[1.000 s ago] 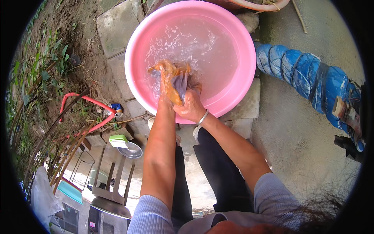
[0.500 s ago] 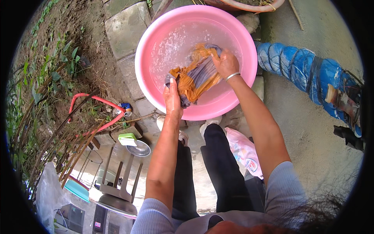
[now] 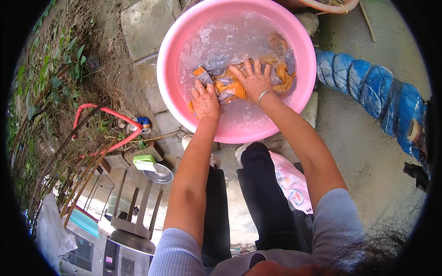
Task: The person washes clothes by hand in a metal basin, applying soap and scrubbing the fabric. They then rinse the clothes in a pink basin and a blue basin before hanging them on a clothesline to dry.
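Observation:
A grey and orange cloth garment (image 3: 235, 90) lies spread and partly sunk in cloudy, sudsy water inside a big round pink basin (image 3: 166, 83). My left hand (image 3: 206, 100) rests flat on its left end, fingers apart, with an orange-tipped fold sticking up beside the fingertips. My right hand (image 3: 256, 83), a bracelet at its wrist, presses down on the middle of the cloth with fingers spread. The cloth's right part bunches up near the basin's far right wall, some of it blurred under the water.
A thick pipe wrapped in blue plastic (image 3: 368, 83) runs right of the basin. A pink plastic bag (image 3: 291, 181) is by my right leg. Left are a red bent tube (image 3: 115, 116), a crushed can (image 3: 144, 125), a metal bowl (image 3: 159, 174) with a green-and-white brush, and a chair (image 3: 138, 225).
The cloth was held up bunched between both hands; now it is down in the water, and both hands have loosened and lie flat on it. The view has shifted slightly.

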Demonstrator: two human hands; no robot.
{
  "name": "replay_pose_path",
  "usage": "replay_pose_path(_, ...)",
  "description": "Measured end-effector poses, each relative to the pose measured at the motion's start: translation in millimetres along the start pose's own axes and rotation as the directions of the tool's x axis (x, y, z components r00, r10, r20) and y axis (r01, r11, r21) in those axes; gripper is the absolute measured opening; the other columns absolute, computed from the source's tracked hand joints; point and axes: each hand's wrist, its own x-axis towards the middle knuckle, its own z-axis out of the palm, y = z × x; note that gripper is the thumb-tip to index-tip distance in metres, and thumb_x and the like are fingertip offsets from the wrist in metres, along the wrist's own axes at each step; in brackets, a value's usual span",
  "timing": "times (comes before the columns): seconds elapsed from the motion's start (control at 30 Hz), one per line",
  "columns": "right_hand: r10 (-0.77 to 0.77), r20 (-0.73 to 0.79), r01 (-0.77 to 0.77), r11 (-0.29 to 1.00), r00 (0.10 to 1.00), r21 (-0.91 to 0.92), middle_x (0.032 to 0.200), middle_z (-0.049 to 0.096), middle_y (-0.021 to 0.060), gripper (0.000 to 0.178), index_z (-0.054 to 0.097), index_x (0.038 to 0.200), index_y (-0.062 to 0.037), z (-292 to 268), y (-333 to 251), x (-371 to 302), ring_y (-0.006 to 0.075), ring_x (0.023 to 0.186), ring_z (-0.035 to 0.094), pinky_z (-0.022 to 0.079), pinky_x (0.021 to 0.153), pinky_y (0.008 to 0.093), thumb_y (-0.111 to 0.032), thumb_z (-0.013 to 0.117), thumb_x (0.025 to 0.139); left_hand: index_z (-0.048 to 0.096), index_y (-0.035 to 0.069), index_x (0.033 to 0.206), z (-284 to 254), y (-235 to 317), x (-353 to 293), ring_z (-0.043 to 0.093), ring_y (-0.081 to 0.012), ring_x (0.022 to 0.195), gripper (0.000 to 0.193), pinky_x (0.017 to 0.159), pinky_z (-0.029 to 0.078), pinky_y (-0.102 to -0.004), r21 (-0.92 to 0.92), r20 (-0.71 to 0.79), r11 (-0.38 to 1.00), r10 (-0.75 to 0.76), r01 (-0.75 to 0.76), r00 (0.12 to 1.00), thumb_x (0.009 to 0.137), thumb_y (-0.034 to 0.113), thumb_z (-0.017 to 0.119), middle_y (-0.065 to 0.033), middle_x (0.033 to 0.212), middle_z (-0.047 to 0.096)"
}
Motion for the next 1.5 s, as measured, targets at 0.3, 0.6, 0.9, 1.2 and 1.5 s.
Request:
replay_pose_path(0.3,0.188,-0.074,-0.114,0.816,0.979,0.567,0.116,0.054,0.0177,0.054,0.042,0.133,-0.0127,178,71,83,0.0343,0.107,0.055,0.044,0.094,0.0435,-0.019,0.060,0.082,0.060,0.009,0.119,5,24,53,0.055,-0.0323,0.113,0.038,0.094,0.044,-0.0457,-0.297,0.302,0.947,-0.027,0.121,0.953,0.086,0.029,0.054,-0.0167,0.119,0.059)
replay_pose_path(0.6,0.223,-0.031,-0.136,0.693,0.974,0.708,0.093,0.064,0.0180,0.059,0.046,0.118,-0.0057,-102,0,-42,0.0373,0.089,0.062,0.044,0.078,0.0465,-0.006,0.071,0.065,0.051,0.003,0.122,-46,-27,-68,0.048,-0.0368,0.116,0.058,0.085,0.049,-0.0441,-0.803,-0.040,0.595,-0.121,0.041,0.992,0.080,0.036,0.073,-0.0234,0.121,0.053)
replay_pose_path(0.9,-0.069,-0.468,0.371,0.716,0.881,0.592,0.084,0.054,0.0079,0.058,0.051,0.113,-0.0098,-259,-22,-193,0.0286,0.082,0.055,0.038,0.079,0.0421,-0.001,0.066,0.058,0.041,0.010,0.137,-231,55,-100,0.052,-0.0320,0.115,0.089,0.094,0.046,-0.0500,-0.124,0.388,-0.745,0.571,0.655,0.723,0.077,0.076,0.045,-0.0168,0.131,0.050)
replay_pose_path(1.2,0.055,-0.547,0.202,0.894,0.835,0.399,0.123,0.047,0.0189,0.056,0.048,0.128,-0.0101,-317,-31,-261,0.0362,0.108,0.048,0.042,0.090,0.0469,-0.002,0.062,0.074,0.056,0.004,0.107,-281,78,-141,0.062,-0.0208,0.087,0.034,0.072,0.054,-0.0324,-0.166,0.535,-0.754,0.473,0.636,0.700,0.084,0.024,0.070,-0.0083,0.091,0.062)
replay_pose_path(1.5,0.447,-0.306,-0.101,0.684,0.841,0.723,0.120,0.050,0.0270,0.072,0.038,0.132,-0.0016,-250,-1,-235,0.0388,0.102,0.057,0.049,0.080,0.0397,-0.006,0.072,0.068,0.054,0.002,0.099,-320,127,-159,0.061,-0.0215,0.089,0.016,0.084,0.052,-0.0373,-0.391,0.376,-0.881,0.111,0.266,0.920,0.092,0.015,0.060,-0.0101,0.094,0.062)
